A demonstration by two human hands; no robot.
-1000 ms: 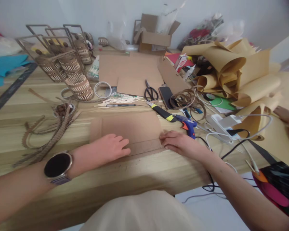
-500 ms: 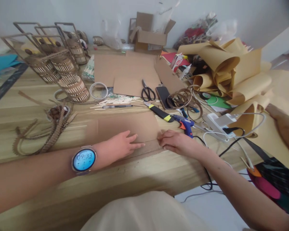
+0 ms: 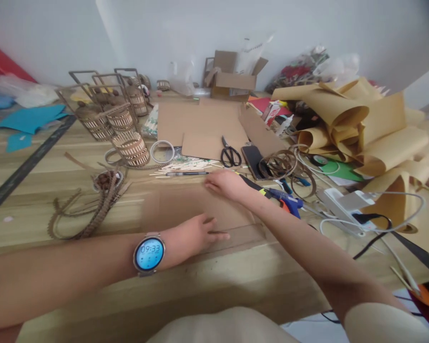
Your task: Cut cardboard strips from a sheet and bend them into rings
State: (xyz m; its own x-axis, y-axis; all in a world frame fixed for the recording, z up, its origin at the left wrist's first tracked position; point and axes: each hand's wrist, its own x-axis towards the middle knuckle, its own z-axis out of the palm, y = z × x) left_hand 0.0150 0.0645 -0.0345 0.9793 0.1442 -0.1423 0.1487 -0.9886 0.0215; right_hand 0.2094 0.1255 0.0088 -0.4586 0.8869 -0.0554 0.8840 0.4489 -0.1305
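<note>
A flat piece of brown cardboard [image 3: 186, 202] lies on the table in front of me, with a line across its near part. My left hand [image 3: 193, 238], a watch on its wrist, rests on that piece with fingers spread. Over the far edge of the cardboard is my right hand [image 3: 225, 185], its fingers curled together; whatever they may hold is hidden. Just beyond its fingertips lies a pen [image 3: 186, 174]. A black and yellow utility knife [image 3: 253, 184] is partly covered by my right hand and forearm.
Black scissors [image 3: 230, 153], a phone [image 3: 253, 162] and larger cardboard [image 3: 200, 124] lie behind. To the right are a blue glue gun [image 3: 288, 202], a power strip [image 3: 343, 209] and rolled brown paper [image 3: 343, 109]. Slatted lantern-like pieces [image 3: 130, 147] and corrugated strips [image 3: 93, 209] stand left.
My right hand has left the right edge of the cardboard and moved away from me and left, to the pen and knife. My left hand stays on the cardboard. The view has shifted.
</note>
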